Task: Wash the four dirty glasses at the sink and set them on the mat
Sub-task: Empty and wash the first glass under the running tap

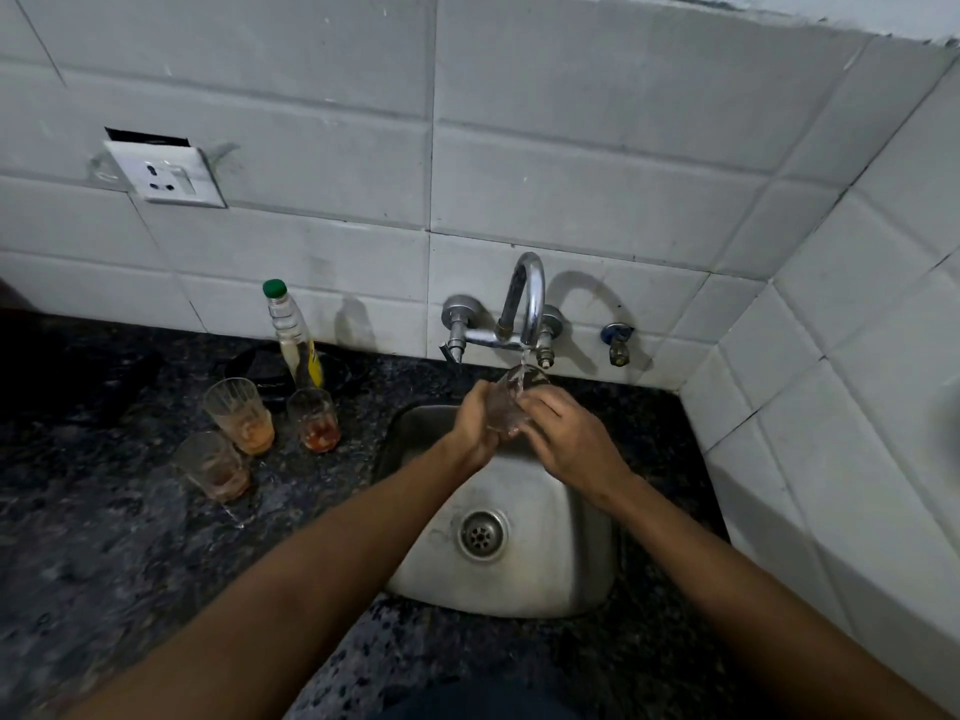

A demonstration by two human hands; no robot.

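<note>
Over the steel sink point(571, 563), my left hand point(475, 426) and my right hand point(569, 439) both grip a clear glass point(511, 402), one on each side. Its mouth tilts up under the chrome tap point(527, 304), and a thin stream of water runs into it. Three dirty glasses with orange-red residue stand on the dark counter to the left of the sink: one at the back left point(240, 415), one at the back right point(314, 418), one nearest me point(213, 465). I cannot see a mat.
A clear bottle with a green cap point(291, 332) stands against the tiled wall behind the glasses, beside a dark round object point(270, 371). A wall socket point(166, 176) sits higher on the left. White tiled walls close the back and right. The sink drain point(482, 532) lies below my hands.
</note>
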